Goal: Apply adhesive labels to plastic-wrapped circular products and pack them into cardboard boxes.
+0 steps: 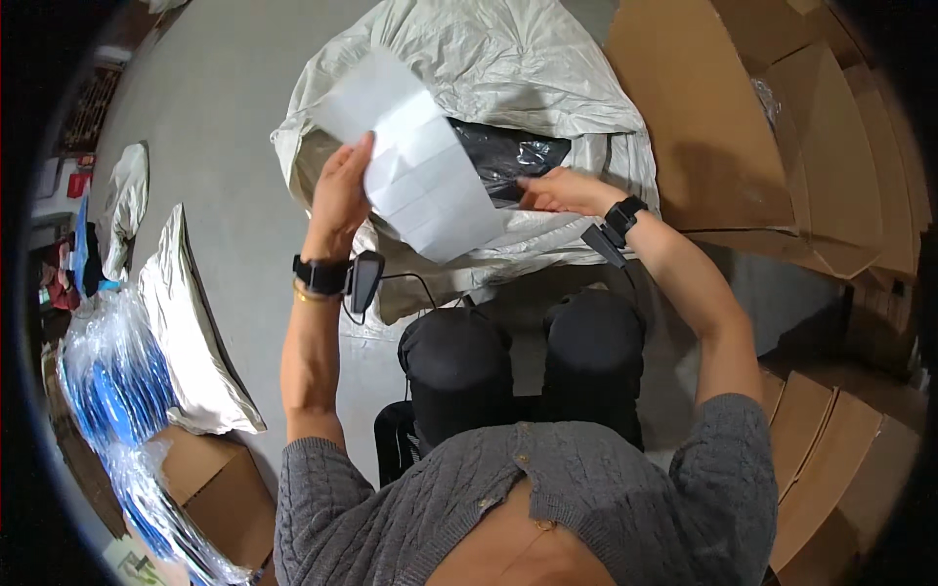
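A: Held what, where?
B: Creased white paper sheet (415, 161), pinched at edge by left hand (339, 195), above big grey plastic sack (508, 68). Prob. light, floppy.
A: Right hand (565, 190)?
B: Fingers closed on glossy black plastic-wrapped pkg (508, 156) in sack. Likely soft, slippery.

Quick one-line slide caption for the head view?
Seated person's left hand holds a creased white sheet while the right hand reaches a black plastic-wrapped item in a large silver-grey bag.

Your left hand (339, 195) was raised with its forearm upright, fingers (360, 156) curled closed in a pinch. Your right hand (562, 190) stretched forward and leftward, arm bent at the elbow, fingers extended, palm down.
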Demonstrator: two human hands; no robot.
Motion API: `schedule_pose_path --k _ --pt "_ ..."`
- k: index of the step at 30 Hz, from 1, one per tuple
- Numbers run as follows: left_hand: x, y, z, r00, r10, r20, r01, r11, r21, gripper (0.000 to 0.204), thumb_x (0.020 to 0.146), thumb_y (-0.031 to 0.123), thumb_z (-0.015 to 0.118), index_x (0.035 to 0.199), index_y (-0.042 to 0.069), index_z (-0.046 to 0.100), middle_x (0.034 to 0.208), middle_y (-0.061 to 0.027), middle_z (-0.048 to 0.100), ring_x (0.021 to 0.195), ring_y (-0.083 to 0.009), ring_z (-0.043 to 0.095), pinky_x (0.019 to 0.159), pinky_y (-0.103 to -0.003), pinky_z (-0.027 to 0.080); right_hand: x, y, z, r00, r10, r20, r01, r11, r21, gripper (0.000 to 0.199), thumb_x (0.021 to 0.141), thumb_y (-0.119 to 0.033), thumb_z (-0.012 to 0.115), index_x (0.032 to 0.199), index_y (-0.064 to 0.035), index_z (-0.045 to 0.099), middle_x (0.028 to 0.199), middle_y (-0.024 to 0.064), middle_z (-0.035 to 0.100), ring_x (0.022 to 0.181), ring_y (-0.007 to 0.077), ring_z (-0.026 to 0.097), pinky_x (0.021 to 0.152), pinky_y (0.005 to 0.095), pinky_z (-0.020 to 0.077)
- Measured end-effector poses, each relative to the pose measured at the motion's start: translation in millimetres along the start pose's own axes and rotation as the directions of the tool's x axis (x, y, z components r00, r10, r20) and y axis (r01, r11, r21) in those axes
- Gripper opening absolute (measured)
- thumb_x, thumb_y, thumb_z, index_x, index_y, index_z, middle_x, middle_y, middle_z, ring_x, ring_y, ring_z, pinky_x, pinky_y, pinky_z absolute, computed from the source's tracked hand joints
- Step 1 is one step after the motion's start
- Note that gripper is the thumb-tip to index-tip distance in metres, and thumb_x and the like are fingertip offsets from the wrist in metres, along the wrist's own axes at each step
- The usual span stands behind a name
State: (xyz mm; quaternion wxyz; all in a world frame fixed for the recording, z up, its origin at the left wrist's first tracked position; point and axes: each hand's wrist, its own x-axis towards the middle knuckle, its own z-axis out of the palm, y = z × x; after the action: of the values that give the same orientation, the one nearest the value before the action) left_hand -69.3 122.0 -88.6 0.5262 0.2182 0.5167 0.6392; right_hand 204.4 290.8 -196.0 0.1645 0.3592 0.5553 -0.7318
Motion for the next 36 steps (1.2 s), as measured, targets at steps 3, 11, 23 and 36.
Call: schedule_pose_path --k 3,11,23,36 --pt "-13 18 10 0.995 0.036 -0.091 -0.048 0.990 -0.130 0.032 0.095 0.023 0.049 0.113 -0.003 0.052 0.106 -0.0116 0.062 0.093 -0.0211 0.063 0.082 -0.035 0.051 -5 -5 12 1.000 -0.005 -0.008 0.003 0.978 -0.210 0.060 0.086 -0.054 0.055 0.096 0.0041 0.066 0.085 0.0115 0.065 0.064 0.0107 0.052 0.056 0.0198 0.0403" --pt "-41 73 45 0.996 0.082 -0.042 -0.091 0.951 -0.295 0.037 0.096 0.027 0.048 0.122 0.001 0.049 0.118 -0.0106 0.057 0.106 -0.0219 0.056 0.091 -0.036 0.045 7 -3 8 0.965 0.093 0.244 -0.205 0.848 0.489 0.076 0.081 -0.067 0.049 0.098 0.0061 0.061 0.095 0.0166 0.066 0.084 0.0210 0.065 0.078 0.0276 0.0509" --pt "-154 129 41 0.931 0.321 0.176 -0.279 0.933 -0.228 0.032 0.095 0.024 0.042 0.122 0.008 0.047 0.125 -0.0159 0.050 0.115 -0.0307 0.047 0.099 -0.055 0.035 -132 -105 24 0.824 -0.199 -0.531 0.559 0.440 0.703 0.019 0.076 -0.014 0.065 0.093 -0.0050 0.059 0.092 0.0070 0.062 0.086 0.0184 0.059 0.082 0.0324 0.0481" --pt "-282 119 -56 0.731 0.593 -0.337 -0.644 0.763 -0.055 0.084 0.065 0.049 0.076 0.118 -0.008 0.044 0.121 -0.0158 0.045 0.113 -0.0253 0.045 0.107 -0.045 0.030 -303 -326 -71 0.812 -0.561 -0.161 0.559 0.827 -0.057 0.019 0.091 -0.021 0.052 0.089 -0.0058 0.062 0.069 0.0017 0.063 0.059 0.0106 0.060 0.056 0.0236 0.0519"
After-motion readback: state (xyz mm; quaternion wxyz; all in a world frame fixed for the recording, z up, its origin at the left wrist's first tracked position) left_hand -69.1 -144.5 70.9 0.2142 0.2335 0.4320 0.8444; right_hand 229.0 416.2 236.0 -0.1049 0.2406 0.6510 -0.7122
